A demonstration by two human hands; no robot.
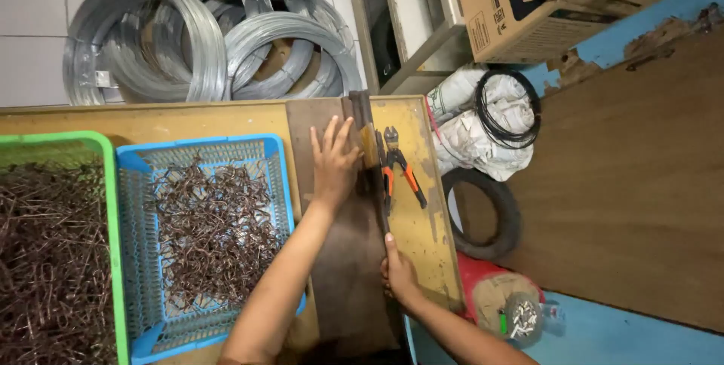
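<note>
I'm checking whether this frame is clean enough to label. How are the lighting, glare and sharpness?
Head view: even, soft light with only faint shadows; mild sheen on the wire coils, no blown-out glare; left hand and right hand reasonably sharp on the dark board; the pliers read clearly; the bent wires in the blue basket blend into a fine tangle; the scene appears rotated sideways.

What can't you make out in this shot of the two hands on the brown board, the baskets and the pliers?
1. Head view: under the left hand, the palm hides what it presses on the brown board.
2. Right hand: its fingers curl over the board's edge, so anything pinched is unseen.
3. Green basket: cut off by the left and bottom frame edges.
4. Pliers: jaw tips too small to tell.
5. Bent wire pieces in the blue basket: too tangled to count.
</note>
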